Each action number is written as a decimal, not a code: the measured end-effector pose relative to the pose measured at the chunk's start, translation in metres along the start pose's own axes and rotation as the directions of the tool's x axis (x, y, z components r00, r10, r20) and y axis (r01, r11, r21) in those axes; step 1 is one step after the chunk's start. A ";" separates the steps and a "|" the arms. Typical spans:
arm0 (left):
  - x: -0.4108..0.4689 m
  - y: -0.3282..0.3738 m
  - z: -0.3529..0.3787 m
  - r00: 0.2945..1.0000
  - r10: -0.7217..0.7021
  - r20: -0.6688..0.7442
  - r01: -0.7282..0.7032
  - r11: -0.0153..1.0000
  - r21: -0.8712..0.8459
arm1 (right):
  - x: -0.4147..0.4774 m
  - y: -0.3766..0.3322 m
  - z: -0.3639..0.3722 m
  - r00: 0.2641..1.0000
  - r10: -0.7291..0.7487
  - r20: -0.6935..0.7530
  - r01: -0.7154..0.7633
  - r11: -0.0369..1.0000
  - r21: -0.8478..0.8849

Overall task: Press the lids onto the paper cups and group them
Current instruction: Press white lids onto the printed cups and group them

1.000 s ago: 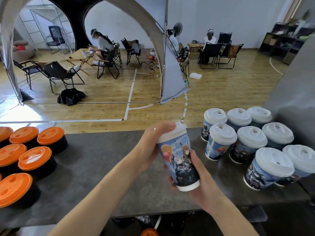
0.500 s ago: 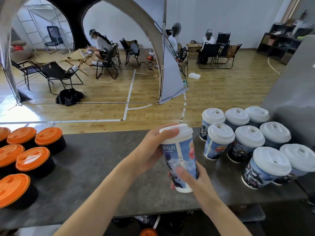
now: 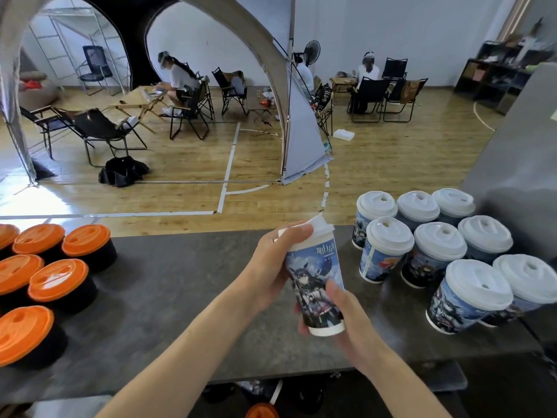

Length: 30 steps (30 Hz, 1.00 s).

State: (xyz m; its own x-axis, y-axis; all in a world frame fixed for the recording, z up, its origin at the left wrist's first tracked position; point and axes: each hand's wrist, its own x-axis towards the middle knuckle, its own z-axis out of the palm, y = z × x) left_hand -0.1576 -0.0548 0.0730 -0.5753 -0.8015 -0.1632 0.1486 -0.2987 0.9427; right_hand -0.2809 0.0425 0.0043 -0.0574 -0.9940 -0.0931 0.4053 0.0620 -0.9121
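A printed paper cup with a white lid is held tilted above the dark countertop in the middle. My left hand grips its upper part, with the thumb pressing on the lid's edge. My right hand holds the cup's lower part and base from the right. Several printed cups with white lids stand grouped at the right. Several black cups with orange lids stand grouped at the left.
The countertop's front edge runs below my forearms. A grey slanted panel rises behind the white-lidded group. Beyond the counter are a wooden floor, folding chairs and seated people. An orange lid shows under the counter.
The cup has turned in my hands, showing a different side of the print. My left thumb stays on the lid's edge. The cup tilts slightly more to the left.
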 end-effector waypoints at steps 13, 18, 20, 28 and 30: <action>0.006 -0.009 0.000 0.997 0.066 0.027 -0.064 0.995 -0.074 | -0.003 0.001 0.003 1.000 -0.008 -0.014 0.009 0.995 0.097; 0.008 -0.010 -0.006 0.999 -0.005 0.049 0.006 1.000 -0.019 | -0.002 0.001 0.004 0.997 0.075 -0.021 -0.071 0.988 0.140; 0.008 -0.008 -0.004 0.994 -0.048 0.096 0.052 0.998 -0.031 | -0.001 0.000 0.007 0.995 0.103 0.000 -0.101 0.980 0.169; 0.020 0.001 -0.008 0.989 -0.049 0.138 0.047 0.999 0.019 | 0.003 -0.012 0.001 0.994 0.109 0.014 -0.110 0.988 0.112; 0.022 0.002 -0.007 0.989 -0.037 0.141 0.040 0.999 -0.020 | 0.003 -0.016 0.003 0.989 0.126 0.081 -0.137 0.978 0.156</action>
State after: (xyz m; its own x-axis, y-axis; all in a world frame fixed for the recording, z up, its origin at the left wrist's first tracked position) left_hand -0.1644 -0.0763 0.0690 -0.6878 -0.7092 -0.1550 0.1420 -0.3408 0.9293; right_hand -0.2850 0.0388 0.0193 0.0686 -0.9823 -0.1744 0.5470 0.1832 -0.8169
